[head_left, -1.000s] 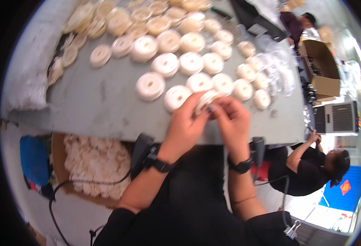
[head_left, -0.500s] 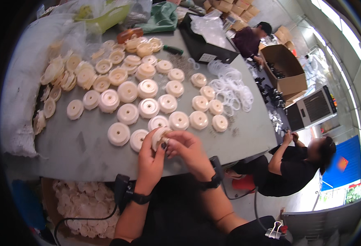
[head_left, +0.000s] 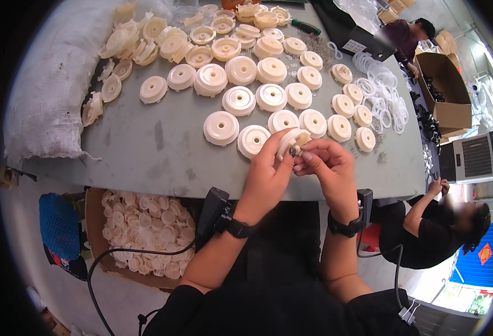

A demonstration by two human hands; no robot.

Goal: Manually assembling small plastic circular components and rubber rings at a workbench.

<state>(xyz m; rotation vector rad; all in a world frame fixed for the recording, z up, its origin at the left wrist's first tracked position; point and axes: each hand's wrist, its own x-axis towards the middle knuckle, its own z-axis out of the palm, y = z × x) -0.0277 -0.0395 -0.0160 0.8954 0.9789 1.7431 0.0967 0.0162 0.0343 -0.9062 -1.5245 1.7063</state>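
My left hand (head_left: 266,182) is closed on a cream round plastic part (head_left: 293,140), thumb in front and fingers behind, tilted on its edge above the table's near side. My right hand (head_left: 331,168) meets it there, its thumb and fingers pinched at the part's underside. Whatever small thing sits between those fingertips is too hidden to name. Just beyond my hands, similar cream discs with centre holes stand in loose rows, among them a large disc (head_left: 253,140) by my left fingers and a smaller disc (head_left: 339,127) beyond my right hand.
A heap of clear plastic rings (head_left: 378,84) lies at the right, near a green-handled screwdriver (head_left: 306,26) and a black box (head_left: 353,33). A white woven sack (head_left: 47,101) borders the left. Below the table stands a carton (head_left: 98,224) of cream parts. Two people work at the right.
My view has swung, so the table and discs sit farther up and right in the picture. Both hands still hold together at the cream part, with little change in grip.
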